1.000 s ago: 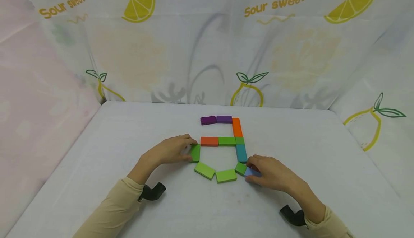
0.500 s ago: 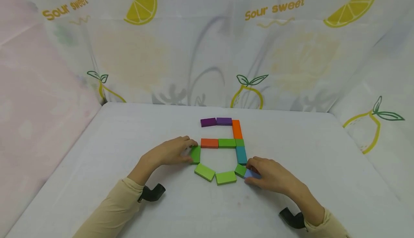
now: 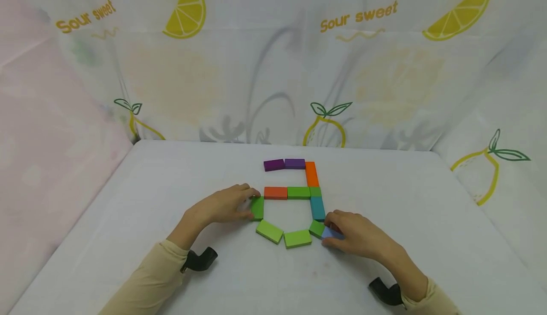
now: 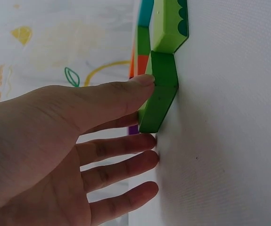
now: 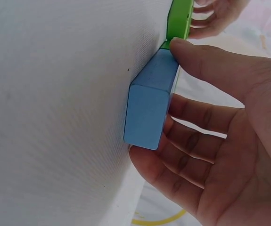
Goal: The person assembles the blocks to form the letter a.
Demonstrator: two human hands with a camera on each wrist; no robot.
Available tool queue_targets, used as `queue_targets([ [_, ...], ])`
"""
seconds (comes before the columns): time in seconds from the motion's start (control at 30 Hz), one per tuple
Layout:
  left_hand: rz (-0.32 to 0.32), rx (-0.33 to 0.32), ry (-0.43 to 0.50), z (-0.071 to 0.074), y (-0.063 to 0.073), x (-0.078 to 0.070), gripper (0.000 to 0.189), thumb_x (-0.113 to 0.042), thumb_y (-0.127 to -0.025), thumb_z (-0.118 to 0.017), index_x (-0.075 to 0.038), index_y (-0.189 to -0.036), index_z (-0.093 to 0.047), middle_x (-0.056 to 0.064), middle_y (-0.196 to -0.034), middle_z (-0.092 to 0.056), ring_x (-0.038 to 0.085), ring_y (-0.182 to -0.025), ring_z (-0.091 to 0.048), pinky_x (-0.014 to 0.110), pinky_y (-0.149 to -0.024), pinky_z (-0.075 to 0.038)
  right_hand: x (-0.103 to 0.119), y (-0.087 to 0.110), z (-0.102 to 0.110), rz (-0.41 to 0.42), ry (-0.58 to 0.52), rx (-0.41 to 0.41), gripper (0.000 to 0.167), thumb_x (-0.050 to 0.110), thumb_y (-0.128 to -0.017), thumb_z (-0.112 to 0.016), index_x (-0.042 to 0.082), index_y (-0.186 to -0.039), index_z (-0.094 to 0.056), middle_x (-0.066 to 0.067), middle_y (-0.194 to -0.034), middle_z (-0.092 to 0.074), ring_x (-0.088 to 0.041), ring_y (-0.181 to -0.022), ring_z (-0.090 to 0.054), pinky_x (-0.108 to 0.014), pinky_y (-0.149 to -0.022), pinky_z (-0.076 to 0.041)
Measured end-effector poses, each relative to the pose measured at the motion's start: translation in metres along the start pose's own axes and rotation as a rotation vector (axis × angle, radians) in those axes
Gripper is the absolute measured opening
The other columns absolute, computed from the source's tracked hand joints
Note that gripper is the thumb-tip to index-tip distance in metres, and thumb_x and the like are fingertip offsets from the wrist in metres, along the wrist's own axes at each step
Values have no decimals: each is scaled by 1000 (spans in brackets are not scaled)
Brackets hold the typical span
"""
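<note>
In the head view my left hand (image 3: 224, 205) pinches a green block (image 3: 258, 208) between thumb and index finger. Its other three fingers stretch out past the block in the left wrist view. A light blue block (image 5: 149, 113) lies between the thumb and fingers of my right hand (image 3: 359, 234), which grips it by its long sides. That block's inner end touches a small green block (image 3: 316, 229). Two lime green blocks, one tilted (image 3: 269, 232) and one nearly level (image 3: 297, 239), lie between the hands.
Beyond the hands a red-orange block (image 3: 275, 193), a green block (image 3: 298, 192) and a small green one (image 3: 315, 192) form a row. A teal block (image 3: 317, 209) runs below it, an orange block (image 3: 312, 174) above. Two purple blocks (image 3: 295, 164) lie farthest back on the white table (image 3: 171, 167).
The head view has tilted a little, so everything sits slightly lower in it. Both hands keep their hold, and the blocks stay in the same arrangement.
</note>
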State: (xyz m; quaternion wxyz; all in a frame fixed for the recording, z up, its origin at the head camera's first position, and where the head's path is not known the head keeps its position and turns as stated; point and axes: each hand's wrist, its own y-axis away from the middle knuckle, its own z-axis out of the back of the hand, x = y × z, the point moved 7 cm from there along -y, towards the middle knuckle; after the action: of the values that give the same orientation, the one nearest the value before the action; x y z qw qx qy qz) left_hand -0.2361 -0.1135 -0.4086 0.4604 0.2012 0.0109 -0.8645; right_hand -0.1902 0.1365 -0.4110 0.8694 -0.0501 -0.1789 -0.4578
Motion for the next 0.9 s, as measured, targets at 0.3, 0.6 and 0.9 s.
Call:
queue_targets([
  [0.3, -17, -7, -8, 2, -1, 0, 48, -28, -85, -70, -11, -128, -55, 3, -117, -58, 18, -108, -54, 39, -98, -46, 0, -1, 2, 3, 2, -14, 28, 34, -82, -72, 14, -98, -62, 10, -76, -49, -1, -66, -42, -17, -58, -37],
  [0.6, -22, -11, -18, 4, 1, -2, 48, -27, -85, -70, -10, -127, -55, 4, -115, -58, 19, -106, -54, 39, -97, -46, 1, -2, 3, 11, 1, -9, 28, 34, -82, -72, 13, -99, -62, 10, -77, -49, -1, -66, -42, -17, -58, -37],
  [0.9, -1, -9, 14, 8, 3, -1, 55, -32, -86, -68, -10, -134, -50, 4, -115, -57, 18, -103, -54, 39, -95, -47, 1, -3, 7, 9, -1, -15, 26, 36, -85, -68, 14, -98, -63, 11, -76, -49, -1, -67, -42, -18, -59, -38],
])
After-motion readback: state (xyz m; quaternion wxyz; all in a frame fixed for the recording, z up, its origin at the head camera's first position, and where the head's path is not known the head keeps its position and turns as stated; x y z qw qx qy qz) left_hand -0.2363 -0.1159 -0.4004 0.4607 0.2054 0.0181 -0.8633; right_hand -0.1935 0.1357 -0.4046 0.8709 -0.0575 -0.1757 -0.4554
